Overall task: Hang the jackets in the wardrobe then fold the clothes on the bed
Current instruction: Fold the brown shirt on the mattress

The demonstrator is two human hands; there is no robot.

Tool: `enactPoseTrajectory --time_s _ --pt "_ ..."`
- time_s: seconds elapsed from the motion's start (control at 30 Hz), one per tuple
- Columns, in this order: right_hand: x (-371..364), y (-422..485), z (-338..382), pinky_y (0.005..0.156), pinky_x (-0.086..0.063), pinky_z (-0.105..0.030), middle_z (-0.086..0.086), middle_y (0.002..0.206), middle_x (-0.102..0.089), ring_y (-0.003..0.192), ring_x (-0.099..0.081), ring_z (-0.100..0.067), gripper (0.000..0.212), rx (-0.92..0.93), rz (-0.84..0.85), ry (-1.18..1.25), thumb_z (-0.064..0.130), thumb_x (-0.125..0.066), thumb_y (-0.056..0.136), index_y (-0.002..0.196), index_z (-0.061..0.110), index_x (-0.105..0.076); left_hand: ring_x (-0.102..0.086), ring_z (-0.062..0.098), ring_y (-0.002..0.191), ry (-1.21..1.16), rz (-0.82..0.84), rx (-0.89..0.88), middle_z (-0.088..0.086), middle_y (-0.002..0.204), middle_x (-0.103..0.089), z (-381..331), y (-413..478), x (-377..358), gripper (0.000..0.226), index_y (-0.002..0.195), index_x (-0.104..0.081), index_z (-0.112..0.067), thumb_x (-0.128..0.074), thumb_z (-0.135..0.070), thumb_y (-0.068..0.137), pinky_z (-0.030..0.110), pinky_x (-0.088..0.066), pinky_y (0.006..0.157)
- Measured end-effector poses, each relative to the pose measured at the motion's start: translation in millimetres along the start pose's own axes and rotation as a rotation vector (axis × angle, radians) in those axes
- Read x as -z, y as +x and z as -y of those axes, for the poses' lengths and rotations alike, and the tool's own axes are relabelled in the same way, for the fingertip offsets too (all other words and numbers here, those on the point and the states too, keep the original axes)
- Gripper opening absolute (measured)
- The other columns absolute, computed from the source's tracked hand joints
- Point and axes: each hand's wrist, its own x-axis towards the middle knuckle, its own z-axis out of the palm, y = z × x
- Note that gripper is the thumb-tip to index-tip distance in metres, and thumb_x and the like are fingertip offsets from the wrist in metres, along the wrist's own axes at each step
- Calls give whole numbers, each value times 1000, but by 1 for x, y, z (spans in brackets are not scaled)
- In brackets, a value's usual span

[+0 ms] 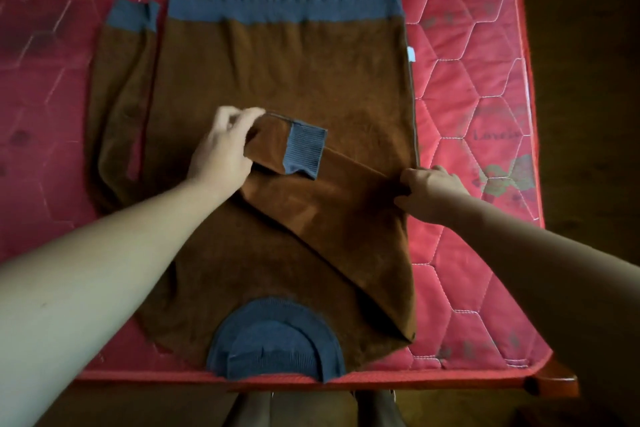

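- The brown sweater [284,73] lies spread flat on the red quilted mattress [467,97] of the bed. Its blue-grey collar [273,340] is at the near edge, right in front of you, and its ribbed hem band [284,9] is at the far end.
- One sleeve [332,191] is folded in from the right side and runs slantwise across the body of the sweater. Its ribbed cuff [304,152] sits near the middle of the garment.
- Your left hand [221,149] has its grip clamped on the end of that sleeve, fingers curled round the brown cloth just beside the cuff.
- Your right hand [429,191] is at the sweater's right edge. Its grip is closed on the sleeve where the cloth turns inward, with the fingertips tucked into the fold.
- The other sleeve [121,107] lies straight along the left side of the body, touching it, and its blue-grey cuff [131,15] is level with the hem band.
- A small pale label [411,54] sticks out from the right side seam.
- A wooden corner of the bed frame [554,378] shows at the near right, below the mattress edge.
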Motion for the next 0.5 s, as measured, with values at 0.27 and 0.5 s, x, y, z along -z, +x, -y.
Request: enactPoseTrajectory --time_s 0.27,0.5 --pt "-2 4 2 80 -27 -42 -6 113 -65 117 -48 -33 25 -45 -68 -86 43 -44 101 112 25 -58 -62 19 102 -639 -272 602 0 113 -66 32 7 -4 29 113 -64 -23 -52 -7 92 26 -49 87" --pt "1 1 24 81 -28 -43 -8 104 -65 111 -52 -34 23 -78 -162 -39 39 -50 94 111 23 -55 -62 28 110 -1136 -129 1034 11 128 -55 82 -15 -6 44 147 -41 -17 -52 -14 104 36 -58 80"
